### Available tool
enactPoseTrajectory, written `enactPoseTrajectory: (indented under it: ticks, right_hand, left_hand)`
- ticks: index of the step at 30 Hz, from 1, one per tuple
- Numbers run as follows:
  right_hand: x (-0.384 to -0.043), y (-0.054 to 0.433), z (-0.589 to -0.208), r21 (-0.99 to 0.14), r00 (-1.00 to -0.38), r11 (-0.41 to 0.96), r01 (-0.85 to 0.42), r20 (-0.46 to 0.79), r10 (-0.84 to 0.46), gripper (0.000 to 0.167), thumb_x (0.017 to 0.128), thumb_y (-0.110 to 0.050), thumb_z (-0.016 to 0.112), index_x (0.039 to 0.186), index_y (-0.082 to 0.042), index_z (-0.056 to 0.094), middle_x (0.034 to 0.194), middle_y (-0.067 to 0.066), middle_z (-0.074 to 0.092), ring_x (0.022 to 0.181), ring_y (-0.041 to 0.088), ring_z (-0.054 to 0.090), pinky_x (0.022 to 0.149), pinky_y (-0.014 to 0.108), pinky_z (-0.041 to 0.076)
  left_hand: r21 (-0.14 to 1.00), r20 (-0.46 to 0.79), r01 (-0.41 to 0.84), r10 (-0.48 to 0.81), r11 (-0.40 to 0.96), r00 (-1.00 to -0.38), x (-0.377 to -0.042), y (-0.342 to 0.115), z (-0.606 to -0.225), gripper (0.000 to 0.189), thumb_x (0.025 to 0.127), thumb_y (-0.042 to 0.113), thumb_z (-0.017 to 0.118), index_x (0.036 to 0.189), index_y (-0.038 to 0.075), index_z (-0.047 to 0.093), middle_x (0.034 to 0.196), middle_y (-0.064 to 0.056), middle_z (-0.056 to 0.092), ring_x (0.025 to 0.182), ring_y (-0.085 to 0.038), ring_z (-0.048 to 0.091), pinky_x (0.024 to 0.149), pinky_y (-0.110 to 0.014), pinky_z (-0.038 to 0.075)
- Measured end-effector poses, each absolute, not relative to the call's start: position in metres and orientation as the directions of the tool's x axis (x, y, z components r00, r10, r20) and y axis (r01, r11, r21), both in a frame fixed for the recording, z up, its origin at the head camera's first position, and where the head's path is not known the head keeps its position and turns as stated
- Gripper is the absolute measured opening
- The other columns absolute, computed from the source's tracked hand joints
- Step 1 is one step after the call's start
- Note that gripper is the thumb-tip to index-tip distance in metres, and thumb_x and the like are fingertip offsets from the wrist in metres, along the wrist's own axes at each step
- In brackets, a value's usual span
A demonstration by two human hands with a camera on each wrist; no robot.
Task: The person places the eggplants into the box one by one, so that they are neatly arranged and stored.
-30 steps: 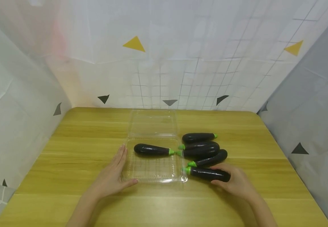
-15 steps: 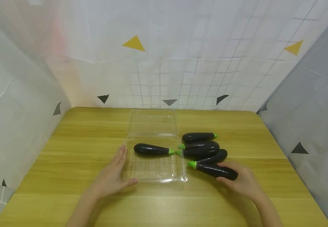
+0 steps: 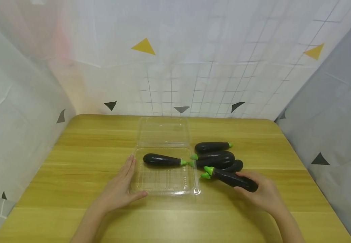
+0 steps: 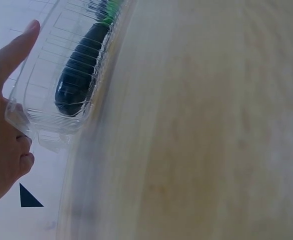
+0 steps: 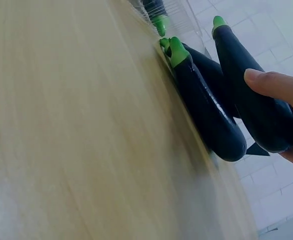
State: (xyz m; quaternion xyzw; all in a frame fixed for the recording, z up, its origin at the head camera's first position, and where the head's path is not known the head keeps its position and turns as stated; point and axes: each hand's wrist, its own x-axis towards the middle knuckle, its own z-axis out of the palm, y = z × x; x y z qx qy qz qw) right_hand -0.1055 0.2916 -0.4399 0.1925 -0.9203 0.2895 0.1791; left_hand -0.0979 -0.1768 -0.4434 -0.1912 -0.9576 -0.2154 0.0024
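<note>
My right hand (image 3: 263, 194) grips a dark eggplant (image 3: 233, 180) by its rounded end, thumb on one side and fingers on the other. Its green stem points left, toward the container. In the right wrist view this eggplant (image 5: 256, 100) is raised above another eggplant (image 5: 204, 107) on the table. A clear plastic clamshell container (image 3: 169, 193) lies with its lid (image 3: 164, 131) folded back. One eggplant (image 3: 161, 160) rests inside, across the container's far half. My left hand (image 3: 116, 190) rests against the container's left side, fingers extended and thumb at the front edge.
Right of the container, several more eggplants lie grouped on the wooden table (image 3: 151, 219), one eggplant (image 3: 212, 146) at the back with its stem pointing right. White patterned sheeting (image 3: 175, 81) encloses the table behind and on both sides.
My right hand has moved slightly right with its eggplant, whose stem end has swung up and away from the container's edge. The left hand and container have stayed still.
</note>
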Motion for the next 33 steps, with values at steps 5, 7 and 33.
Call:
enactPoseTrajectory:
  ticks: [5, 7, 33]
  right_hand:
    - [-0.106, 0.288, -0.435, -0.446, -0.848, 0.760, -0.473, 0.464, -0.255, 0.052, 0.060, -0.015, 0.092, 0.108, -0.018, 0.073, 0.104, 0.000, 0.071, 0.095, 0.018, 0.066, 0.087, 0.001, 0.036]
    - [-0.106, 0.285, -0.432, -0.432, -0.844, 0.764, -0.479, 0.468, -0.264, 0.052, 0.060, -0.015, 0.092, 0.108, -0.019, 0.073, 0.104, -0.001, 0.071, 0.094, 0.019, 0.066, 0.087, 0.001, 0.036]
    - [-0.118, 0.252, -0.411, -0.384, -0.793, 0.726, -0.571, 0.486, -0.367, 0.052, 0.062, -0.020, 0.091, 0.110, -0.022, 0.071, 0.108, -0.006, 0.068, 0.099, 0.017, 0.065, 0.090, 0.006, 0.039]
  left_hand:
    - [0.415, 0.081, 0.360, 0.360, 0.836, -0.929, -0.099, -0.177, -0.445, 0.116, 0.079, 0.064, 0.066, 0.153, -0.001, 0.004, 0.160, -0.015, -0.004, 0.145, -0.032, 0.007, 0.113, -0.048, 0.022]
    - [0.417, 0.078, 0.354, 0.355, 0.837, -0.932, -0.099, -0.178, -0.446, 0.116, 0.079, 0.065, 0.065, 0.153, 0.000, 0.003, 0.160, -0.015, -0.004, 0.145, -0.033, 0.007, 0.113, -0.048, 0.022]
    - [0.409, 0.070, 0.355, 0.359, 0.841, -0.931, -0.100, -0.179, -0.448, 0.118, 0.078, 0.067, 0.064, 0.153, 0.002, 0.001, 0.161, -0.013, -0.005, 0.146, -0.030, 0.005, 0.114, -0.046, 0.020]
